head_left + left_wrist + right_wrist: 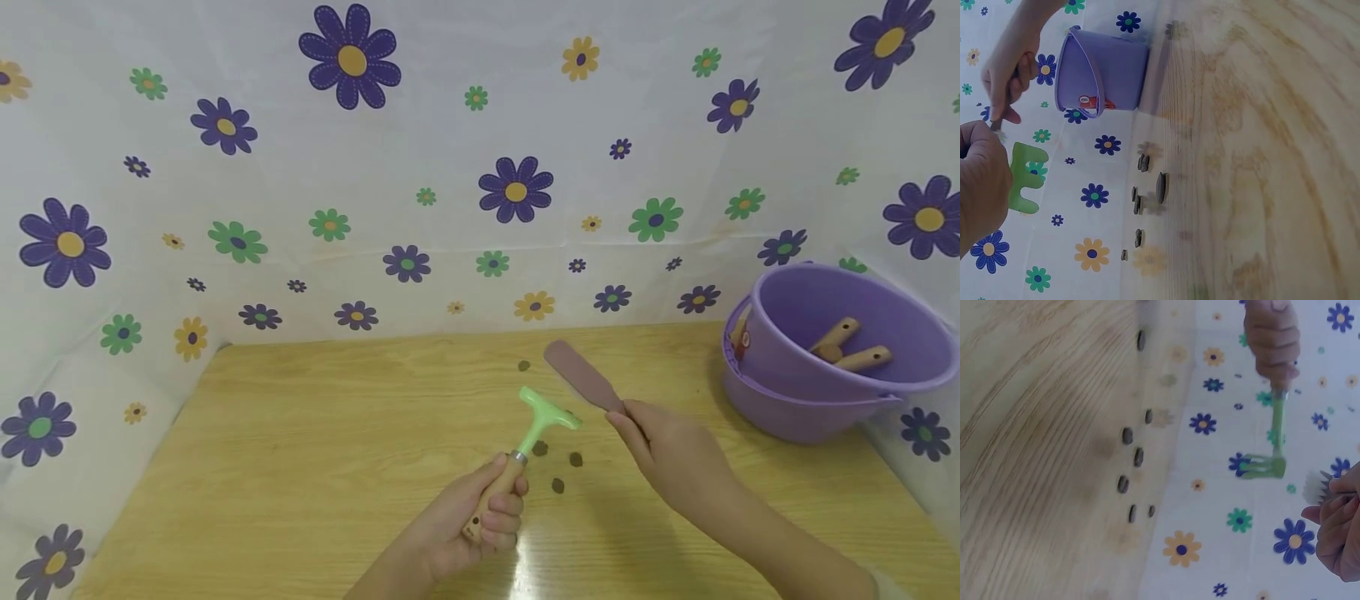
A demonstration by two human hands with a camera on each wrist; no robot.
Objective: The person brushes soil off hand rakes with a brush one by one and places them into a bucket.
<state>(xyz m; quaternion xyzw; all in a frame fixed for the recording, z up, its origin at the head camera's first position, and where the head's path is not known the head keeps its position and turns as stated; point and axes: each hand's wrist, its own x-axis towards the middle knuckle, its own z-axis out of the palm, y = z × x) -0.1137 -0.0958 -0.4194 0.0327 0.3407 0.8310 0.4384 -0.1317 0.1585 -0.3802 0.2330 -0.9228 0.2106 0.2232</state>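
Note:
My left hand grips the wooden handle of a small green hand rake, its head tilted up and away over the table. In the right wrist view the prongs of the rake show clearly. A flat mauve-brown tool with a rounded blade is held by my right hand, thumb along its base. Jagged teeth line an edge of this tool in the right wrist view. Several small dark stones lie scattered below the two tools. My fingers hide the right tool's handle.
A purple bucket stands at the right, its handle hanging down and wooden tool handles inside. Behind the wood-grain table rises a white flower-print cloth, which also covers both sides.

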